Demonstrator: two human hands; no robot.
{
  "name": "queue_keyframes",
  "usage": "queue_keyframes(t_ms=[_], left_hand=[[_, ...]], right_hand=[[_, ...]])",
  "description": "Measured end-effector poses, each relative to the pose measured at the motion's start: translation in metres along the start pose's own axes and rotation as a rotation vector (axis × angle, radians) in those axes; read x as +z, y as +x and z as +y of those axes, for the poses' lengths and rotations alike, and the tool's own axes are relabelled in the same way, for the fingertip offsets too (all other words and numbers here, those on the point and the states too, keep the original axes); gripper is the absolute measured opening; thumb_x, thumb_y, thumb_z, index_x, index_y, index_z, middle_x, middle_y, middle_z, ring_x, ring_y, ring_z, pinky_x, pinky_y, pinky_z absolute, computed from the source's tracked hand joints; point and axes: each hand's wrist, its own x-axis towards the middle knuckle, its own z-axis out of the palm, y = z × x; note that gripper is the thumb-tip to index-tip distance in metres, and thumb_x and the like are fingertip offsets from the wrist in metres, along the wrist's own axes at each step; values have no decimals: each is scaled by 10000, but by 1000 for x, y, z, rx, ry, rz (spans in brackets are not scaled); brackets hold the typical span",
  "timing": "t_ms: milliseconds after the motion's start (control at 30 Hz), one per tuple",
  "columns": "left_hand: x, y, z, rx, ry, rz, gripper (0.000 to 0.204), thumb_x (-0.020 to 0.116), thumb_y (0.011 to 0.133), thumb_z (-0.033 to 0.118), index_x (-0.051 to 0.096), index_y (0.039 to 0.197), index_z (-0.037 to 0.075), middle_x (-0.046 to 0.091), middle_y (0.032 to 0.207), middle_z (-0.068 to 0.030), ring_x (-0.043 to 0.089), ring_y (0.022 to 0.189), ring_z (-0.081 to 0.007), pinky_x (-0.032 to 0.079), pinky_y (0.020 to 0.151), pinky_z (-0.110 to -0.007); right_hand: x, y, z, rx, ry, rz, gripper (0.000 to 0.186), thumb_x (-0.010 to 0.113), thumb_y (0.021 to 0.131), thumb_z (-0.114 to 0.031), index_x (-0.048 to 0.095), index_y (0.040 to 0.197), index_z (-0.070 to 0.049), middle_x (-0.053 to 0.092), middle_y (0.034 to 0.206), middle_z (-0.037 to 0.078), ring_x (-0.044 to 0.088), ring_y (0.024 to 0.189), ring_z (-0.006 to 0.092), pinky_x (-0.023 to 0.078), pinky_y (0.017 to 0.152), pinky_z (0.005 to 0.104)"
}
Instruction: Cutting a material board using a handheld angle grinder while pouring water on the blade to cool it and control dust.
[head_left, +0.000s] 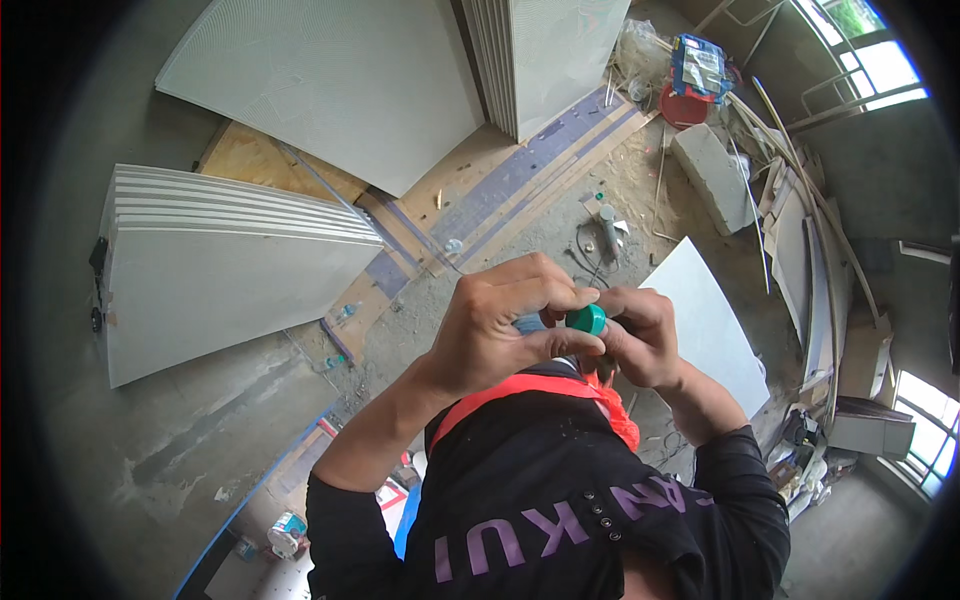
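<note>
Both my hands are raised together in front of my body, at the middle of the view, around what looks like a small bottle with a green cap (586, 319); a blue part shows between my fingers, and the rest is hidden. My left hand (505, 320) grips it from the left, fingertips and thumb reaching to either side of the cap. My right hand (640, 335) is closed on it from the right, its thumb against the cap. Below them are my black top and an orange garment (510, 385).
Stacked boards stand at upper left (240, 280) and top (560, 60). A white board (720, 350) lies right of my hands. A power tool (607, 230) with a cord, a concrete block (715, 180), a red basin (685, 108) and leaning scrap boards (805, 280) occupy the dusty floor.
</note>
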Motion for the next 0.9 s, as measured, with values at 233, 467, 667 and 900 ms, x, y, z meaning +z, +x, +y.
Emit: queue_keyframes(t_ms=[233,467,667,900], left_hand=[[8,-5,-2,-203,-104,40,359,970,826,208,807,1084,19,756,944,-75,705,799,-127,571,702,-280],[7,-6,-4,-202,-149,59,400,966,831,217,825,1159,37,747,982,-66,692,866,-129,564,759,-282],[0,2,-7,-50,-79,9,339,941,843,144,804,1127,18,760,1008,-99,752,891,-192,609,763,-321],[-2,3,-5,-67,-60,-67,374,975,803,154,814,1121,41,767,997,-88,743,906,-203,600,793,-335]], right_hand=[[-11,24,-3,-1030,-1156,51,203,762,858,43,673,1032,102,664,850,157,697,657,276,563,562,377],[-3,11,-12,-728,-1105,62,144,723,940,30,708,1080,61,722,846,150,720,657,225,553,553,334],[4,5,-12,163,210,-45,221,645,1125,-180,676,1063,30,687,789,83,681,609,151,527,509,276],[1,2,-9,78,108,-50,187,673,1105,-169,689,1048,9,710,808,117,697,626,180,556,554,301]])
